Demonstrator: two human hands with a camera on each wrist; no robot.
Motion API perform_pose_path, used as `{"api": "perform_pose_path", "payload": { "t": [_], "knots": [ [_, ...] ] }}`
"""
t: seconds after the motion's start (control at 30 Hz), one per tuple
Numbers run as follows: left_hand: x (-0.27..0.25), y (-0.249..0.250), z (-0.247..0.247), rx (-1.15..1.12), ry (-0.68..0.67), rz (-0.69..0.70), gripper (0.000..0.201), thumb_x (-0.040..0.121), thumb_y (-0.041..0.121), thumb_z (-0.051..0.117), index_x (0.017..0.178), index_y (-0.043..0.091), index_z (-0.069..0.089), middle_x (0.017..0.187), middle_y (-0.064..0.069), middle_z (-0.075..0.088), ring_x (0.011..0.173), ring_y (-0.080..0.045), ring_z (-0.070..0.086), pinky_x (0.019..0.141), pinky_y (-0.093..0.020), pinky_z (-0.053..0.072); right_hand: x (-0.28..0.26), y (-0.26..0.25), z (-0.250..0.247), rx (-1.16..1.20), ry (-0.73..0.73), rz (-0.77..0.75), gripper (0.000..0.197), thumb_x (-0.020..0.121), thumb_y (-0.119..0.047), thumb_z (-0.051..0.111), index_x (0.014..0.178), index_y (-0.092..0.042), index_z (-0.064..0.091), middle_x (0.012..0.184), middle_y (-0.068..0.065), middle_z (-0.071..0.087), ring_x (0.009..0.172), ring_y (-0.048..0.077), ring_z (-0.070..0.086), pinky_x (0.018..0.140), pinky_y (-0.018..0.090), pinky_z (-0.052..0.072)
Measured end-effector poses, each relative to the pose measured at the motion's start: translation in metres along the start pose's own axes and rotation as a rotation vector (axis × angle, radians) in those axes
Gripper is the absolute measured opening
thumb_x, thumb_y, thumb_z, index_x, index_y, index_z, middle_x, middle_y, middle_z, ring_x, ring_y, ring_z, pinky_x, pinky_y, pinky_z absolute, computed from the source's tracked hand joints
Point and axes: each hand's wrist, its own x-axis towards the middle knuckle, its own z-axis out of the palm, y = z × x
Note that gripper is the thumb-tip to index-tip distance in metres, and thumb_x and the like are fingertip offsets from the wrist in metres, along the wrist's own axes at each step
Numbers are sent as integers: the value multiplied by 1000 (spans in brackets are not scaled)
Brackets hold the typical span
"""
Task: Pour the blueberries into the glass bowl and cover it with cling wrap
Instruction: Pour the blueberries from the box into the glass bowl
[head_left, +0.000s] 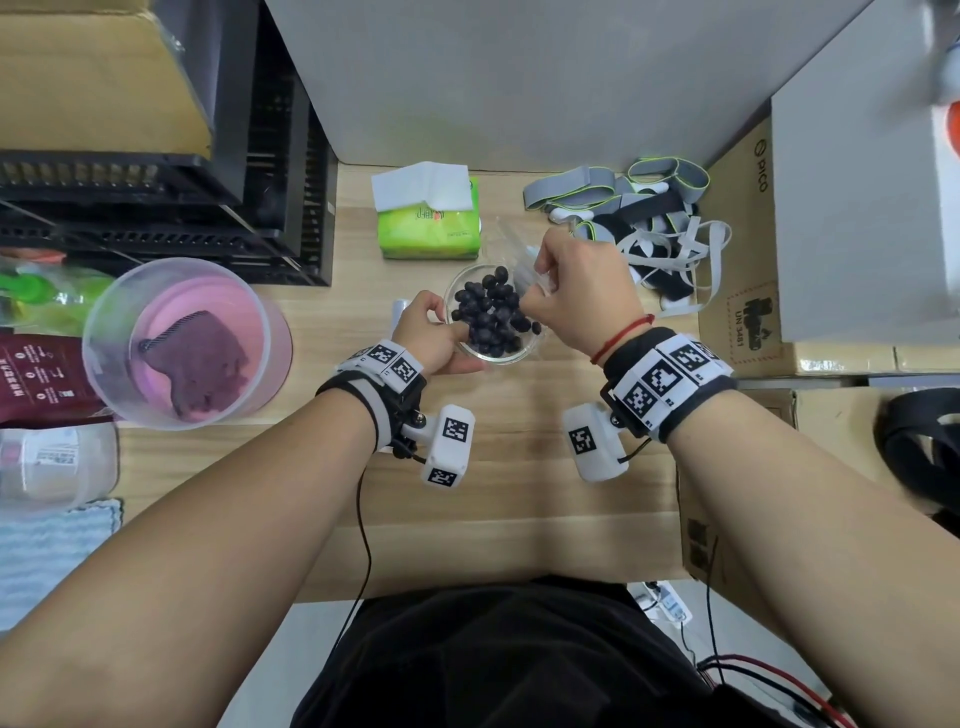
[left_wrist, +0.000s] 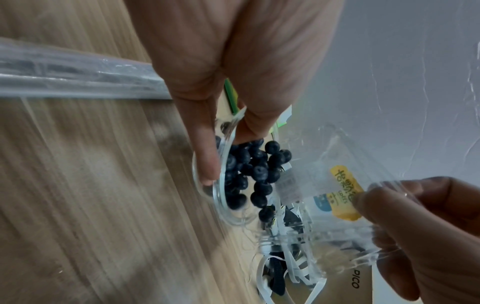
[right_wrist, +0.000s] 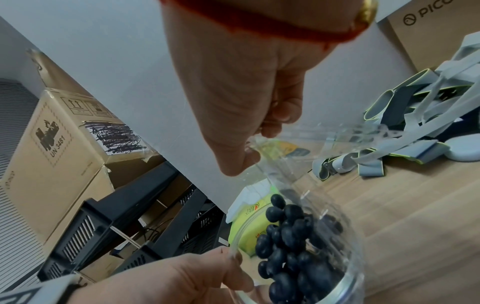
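A small glass bowl (head_left: 501, 359) (left_wrist: 221, 205) (right_wrist: 233, 236) stands mid-table, heaped with dark blueberries (head_left: 491, 317) (left_wrist: 257, 170) (right_wrist: 293, 246). My left hand (head_left: 452, 332) (left_wrist: 223, 148) pinches the bowl's left rim, with a finger outside it and the thumb over the edge. My right hand (head_left: 535, 280) (right_wrist: 257, 144) grips a clear plastic blueberry container (head_left: 522, 267) (left_wrist: 324, 185) (right_wrist: 311, 144) with a yellow label, tilted above the bowl's far right edge. No berries show in the container. A clear shiny roll (left_wrist: 78, 80) lies on the table left of my left hand.
A green tissue pack (head_left: 428, 223) sits just behind the bowl. To the right lies a tangle of grey and black straps (head_left: 649, 223), with cardboard boxes (head_left: 743, 291) beyond. A large plastic tub (head_left: 182, 343) holding a purple cloth and black crates (head_left: 208, 208) stand on the left.
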Motion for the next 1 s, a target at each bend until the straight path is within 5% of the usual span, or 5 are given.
{"api": "perform_pose_path", "payload": {
  "t": [0.37, 0.7, 1.0],
  "knots": [
    [0, -1, -3, -84, 12, -31, 38, 88, -12, 55, 83, 19, 33, 124, -33, 59, 74, -43, 71, 44, -36, 57, -5, 4, -2, 82, 100, -169, 17, 63, -17, 61, 75, -16, 48, 61, -6, 43, 58, 21, 43, 53, 40, 45],
    [4, -5, -9, -67, 45, -51, 37, 87, -9, 59, 82, 19, 35, 123, -30, 60, 74, -41, 74, 52, -47, 61, -11, 7, -5, 50, 157, -282, 14, 66, -20, 55, 78, -14, 52, 66, -7, 41, 64, 23, 45, 51, 43, 46],
    [4, -5, -9, -74, 40, -58, 35, 88, -9, 57, 83, 18, 35, 120, -29, 61, 74, -40, 74, 51, -43, 61, -15, 5, -2, -124, 200, -351, 10, 67, -9, 60, 74, -13, 55, 65, -3, 47, 65, 26, 50, 44, 35, 42]
  ]
}}
